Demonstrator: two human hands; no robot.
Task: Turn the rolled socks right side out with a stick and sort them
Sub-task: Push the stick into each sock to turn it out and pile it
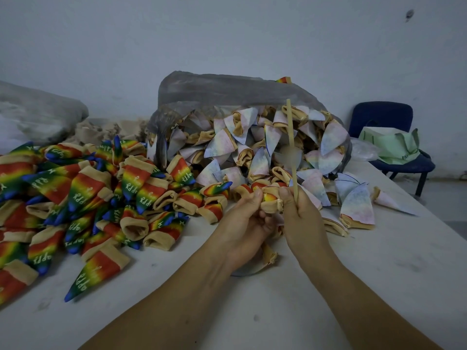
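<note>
Head view, fingers first. The left hand (242,221) curls its fingers under a bunched sock (269,199) with the thumb pressed on top, so it is clamped on the fabric. The right hand (302,218) is curled too. Its thumb pinches the sock's beige edge and its fingers grip a pale stick (290,137). The stick stands near upright, blurred at mid-length, with its lower end hidden in the fist.

The sock sits between the two hands, just above the table (366,286), near centre. A red-yellow patch of print shows in the bunch, so I judge it partway turned. A beige cuff hangs below the left hand; I cannot tell whether it belongs to the same sock.

Outward, left: a big heap of rainbow socks (75,193), print side out with white lettering. I judge these done and sorted there.

Far centre: a grey plastic bag (227,89) lies open on its side, spilling pale inside-out socks (247,147). A few loose pale socks (356,205) lie on the table just right of the right hand.

Progress, judged: a large share is turned, but the bag looks well stocked, so plenty is left. It looks roughly mid-task; how deep the bag goes is hidden.

Far left: a second grey bag (38,112), contents unclear. Far right: a blue chair (384,117) with a green bag (394,145) on its seat.
</note>
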